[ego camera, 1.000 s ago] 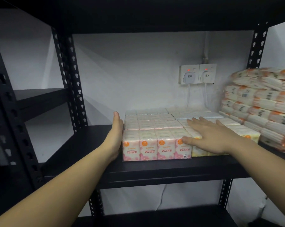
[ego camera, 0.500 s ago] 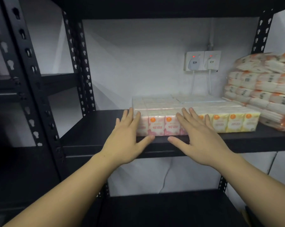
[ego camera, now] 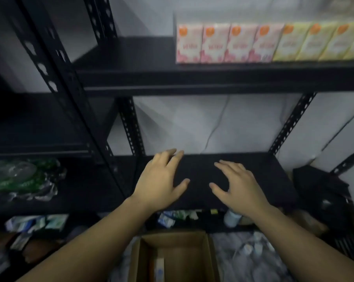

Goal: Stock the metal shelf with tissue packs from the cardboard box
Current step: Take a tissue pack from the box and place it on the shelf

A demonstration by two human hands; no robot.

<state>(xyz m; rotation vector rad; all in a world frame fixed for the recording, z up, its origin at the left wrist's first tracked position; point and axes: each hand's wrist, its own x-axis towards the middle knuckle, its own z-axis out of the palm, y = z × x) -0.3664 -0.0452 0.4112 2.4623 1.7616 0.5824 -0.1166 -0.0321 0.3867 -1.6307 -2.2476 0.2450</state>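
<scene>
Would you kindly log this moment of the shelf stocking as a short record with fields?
left hand: open, empty, fingers spread, in front of the lower shelf
right hand: open, empty, fingers spread, beside the left
pink tissue packs: four fronts in a row on the upper shelf
yellow tissue packs: row directly right of the pink ones
lower shelf: bare black surface behind the hands
cardboard box: open, below the hands; contents too blurred to tell
</scene>
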